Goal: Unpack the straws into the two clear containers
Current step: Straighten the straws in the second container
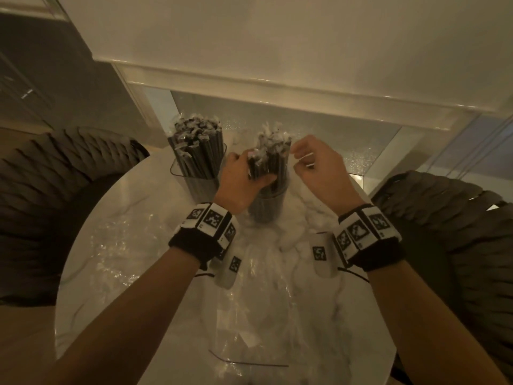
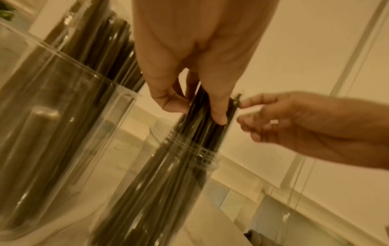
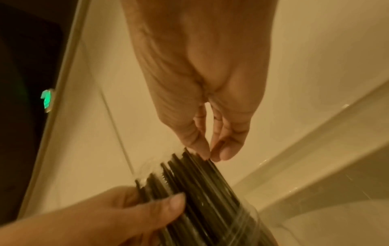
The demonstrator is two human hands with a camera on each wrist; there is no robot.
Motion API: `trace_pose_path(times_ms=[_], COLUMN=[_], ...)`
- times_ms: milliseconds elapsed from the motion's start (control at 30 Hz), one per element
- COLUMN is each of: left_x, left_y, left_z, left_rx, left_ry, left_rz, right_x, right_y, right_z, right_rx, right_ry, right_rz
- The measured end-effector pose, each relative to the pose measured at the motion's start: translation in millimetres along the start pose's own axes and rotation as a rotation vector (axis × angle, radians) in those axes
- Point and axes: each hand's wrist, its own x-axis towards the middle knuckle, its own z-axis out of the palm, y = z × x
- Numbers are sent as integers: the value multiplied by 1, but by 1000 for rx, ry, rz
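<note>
Two clear containers stand at the back of a round marble table (image 1: 116, 207). The squarish container (image 1: 197, 173) on the left is packed with upright black wrapped straws (image 1: 198, 140). The round jar (image 1: 266, 209) beside it also holds black straws (image 1: 273, 151). My left hand (image 1: 258, 175) grips this bundle just above the jar's rim, thumb on the near side (image 2: 168, 103) and fingers round the far side. My right hand (image 1: 298, 155) is at the bundle's upper right, where its fingertips (image 3: 210, 155) pinch the top of one straw (image 3: 219, 173). The jar's rim (image 2: 189, 146) sits below both hands.
Crumpled clear plastic packaging (image 1: 249, 315) covers the near half of the table. Dark woven chairs stand at the left (image 1: 55, 204) and at the right (image 1: 458, 232). A white ledge and wall (image 1: 277, 87) rise right behind the containers.
</note>
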Motion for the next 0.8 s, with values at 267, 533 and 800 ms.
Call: trace_pose_path(times_ms=[267, 533, 800], left_x=[2, -11, -27], left_y=[24, 14, -10], left_z=[-40, -39, -15], left_rx=[-38, -272, -156], left_ry=[71, 66, 121], left_rz=[124, 42, 22], right_x=[20, 14, -31], right_y=[-8, -3, -8], right_z=[2, -15, 28], right_rx=[-94, -35, 25], right_ry=[-191, -170, -62], right_rz=[16, 111, 120])
